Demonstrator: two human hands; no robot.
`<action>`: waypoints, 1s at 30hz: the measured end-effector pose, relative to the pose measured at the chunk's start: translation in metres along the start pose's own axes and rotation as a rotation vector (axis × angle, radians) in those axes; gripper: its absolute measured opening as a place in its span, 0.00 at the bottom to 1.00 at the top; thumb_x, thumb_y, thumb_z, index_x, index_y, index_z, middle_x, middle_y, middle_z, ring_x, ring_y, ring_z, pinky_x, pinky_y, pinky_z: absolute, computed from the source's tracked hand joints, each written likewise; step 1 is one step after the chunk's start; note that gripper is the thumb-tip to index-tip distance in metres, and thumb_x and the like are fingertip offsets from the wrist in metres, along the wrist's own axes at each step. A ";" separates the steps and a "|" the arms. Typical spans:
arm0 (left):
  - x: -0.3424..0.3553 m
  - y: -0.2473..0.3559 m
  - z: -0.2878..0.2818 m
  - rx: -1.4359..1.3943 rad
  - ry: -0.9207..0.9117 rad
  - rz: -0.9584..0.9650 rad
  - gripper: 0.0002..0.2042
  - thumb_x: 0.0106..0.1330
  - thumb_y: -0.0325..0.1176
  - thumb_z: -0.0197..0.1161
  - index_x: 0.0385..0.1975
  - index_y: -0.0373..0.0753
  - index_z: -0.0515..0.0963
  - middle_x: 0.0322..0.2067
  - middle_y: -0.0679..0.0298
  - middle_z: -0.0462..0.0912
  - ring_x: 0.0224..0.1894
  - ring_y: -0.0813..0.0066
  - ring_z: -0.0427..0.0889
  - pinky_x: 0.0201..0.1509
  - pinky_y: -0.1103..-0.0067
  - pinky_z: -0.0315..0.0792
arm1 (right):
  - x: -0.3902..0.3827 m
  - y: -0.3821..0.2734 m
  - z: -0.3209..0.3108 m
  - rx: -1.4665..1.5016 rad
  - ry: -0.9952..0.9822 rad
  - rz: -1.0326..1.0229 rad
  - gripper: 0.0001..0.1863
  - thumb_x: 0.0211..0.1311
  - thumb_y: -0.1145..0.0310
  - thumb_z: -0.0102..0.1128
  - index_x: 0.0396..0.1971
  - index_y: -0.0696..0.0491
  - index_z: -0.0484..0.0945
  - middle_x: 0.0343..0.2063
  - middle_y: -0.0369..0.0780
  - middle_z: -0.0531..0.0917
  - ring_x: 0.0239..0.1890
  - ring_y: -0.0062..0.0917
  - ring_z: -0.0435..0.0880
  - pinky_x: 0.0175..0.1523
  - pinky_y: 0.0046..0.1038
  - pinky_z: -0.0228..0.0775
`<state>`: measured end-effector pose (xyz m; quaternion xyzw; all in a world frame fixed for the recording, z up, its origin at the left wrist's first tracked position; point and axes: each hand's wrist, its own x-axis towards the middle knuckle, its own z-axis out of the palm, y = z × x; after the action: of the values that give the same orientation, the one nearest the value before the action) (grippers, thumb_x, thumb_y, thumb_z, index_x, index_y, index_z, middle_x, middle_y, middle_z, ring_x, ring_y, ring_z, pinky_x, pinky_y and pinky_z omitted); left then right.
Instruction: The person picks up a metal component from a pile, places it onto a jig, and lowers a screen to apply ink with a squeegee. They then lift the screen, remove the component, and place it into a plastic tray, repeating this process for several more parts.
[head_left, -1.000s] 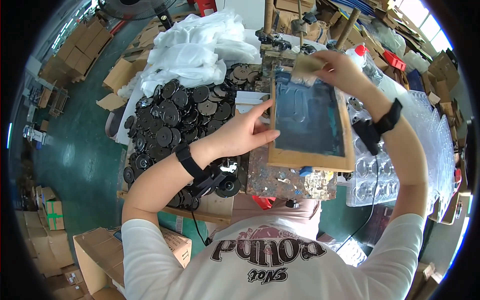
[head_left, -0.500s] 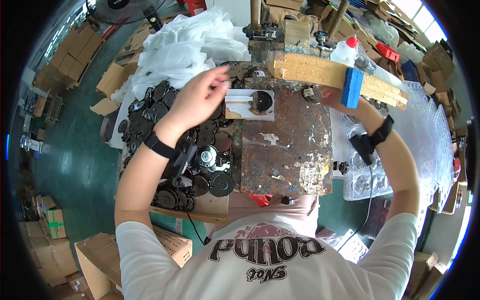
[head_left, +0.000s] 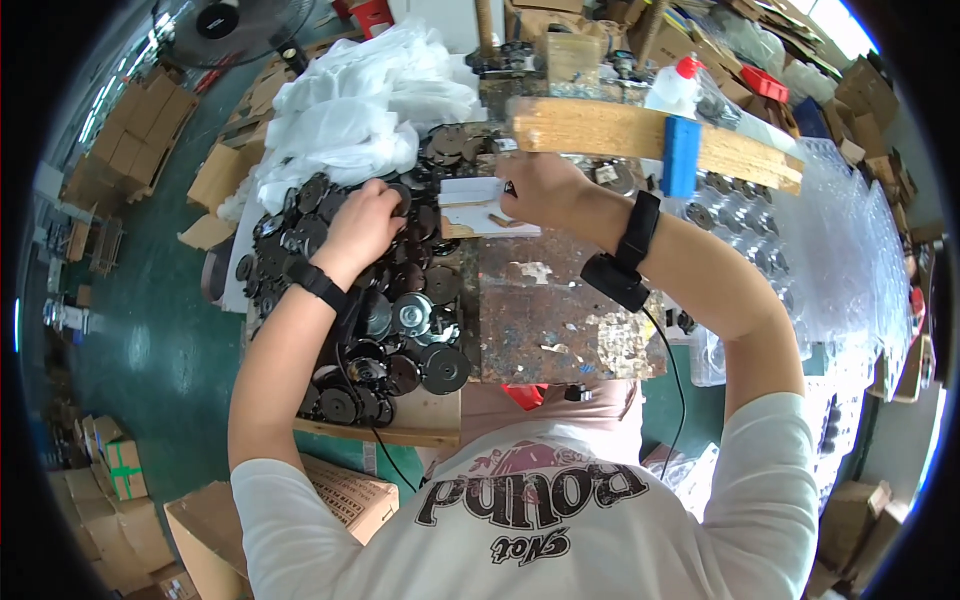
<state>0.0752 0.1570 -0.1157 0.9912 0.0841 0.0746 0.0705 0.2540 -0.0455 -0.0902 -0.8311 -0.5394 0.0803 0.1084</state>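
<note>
My left hand (head_left: 362, 222) is at the heap of dark round metal discs (head_left: 408, 275) on the left. Its fingers are curled at the edge of a black disc (head_left: 401, 200). My right hand (head_left: 543, 188) is closed over the right part of a small white board (head_left: 468, 190). A black edge shows at its fingertips, apparently a disc mostly hidden by the hand. On the board lie a thin wooden strip and a small brown block (head_left: 499, 220).
Beyond my right hand a wooden beam (head_left: 590, 125) with a blue block (head_left: 681, 157) spans the worn metal bench (head_left: 560, 300). White soft bags (head_left: 350, 110) pile up at the far left. Clear plastic trays (head_left: 745, 240) lie right, near a red-capped bottle (head_left: 676, 85).
My right hand has moved left from beside the beam to the white board, and the black disc there no longer shows. My left hand has dropped left and nearer onto the heap.
</note>
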 end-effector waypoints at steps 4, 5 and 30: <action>0.019 -0.004 -0.006 0.005 -0.071 -0.043 0.14 0.49 0.30 0.67 0.35 0.35 0.75 0.39 0.55 0.73 0.42 0.53 0.74 0.47 0.69 0.70 | -0.015 0.043 0.000 0.179 0.061 0.022 0.14 0.49 0.61 0.56 0.34 0.53 0.79 0.29 0.44 0.82 0.35 0.38 0.81 0.42 0.34 0.73; 0.023 -0.004 -0.005 0.017 -0.125 -0.080 0.15 0.47 0.31 0.68 0.35 0.36 0.74 0.39 0.55 0.73 0.42 0.53 0.74 0.47 0.69 0.70 | -0.020 0.054 0.002 0.283 0.128 -0.026 0.13 0.49 0.62 0.55 0.32 0.53 0.79 0.28 0.44 0.82 0.34 0.37 0.82 0.41 0.33 0.74; 0.020 -0.013 -0.006 -0.059 -0.104 -0.169 0.22 0.43 0.33 0.71 0.41 0.38 0.73 0.41 0.55 0.74 0.45 0.55 0.74 0.48 0.69 0.70 | -0.070 0.100 -0.019 -0.205 -0.218 0.012 0.07 0.47 0.71 0.56 0.27 0.53 0.81 0.24 0.41 0.83 0.27 0.33 0.81 0.34 0.31 0.73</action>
<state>0.0918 0.1740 -0.1091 0.9805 0.1613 0.0195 0.1101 0.3178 -0.1505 -0.0977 -0.8275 -0.5483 0.1153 -0.0367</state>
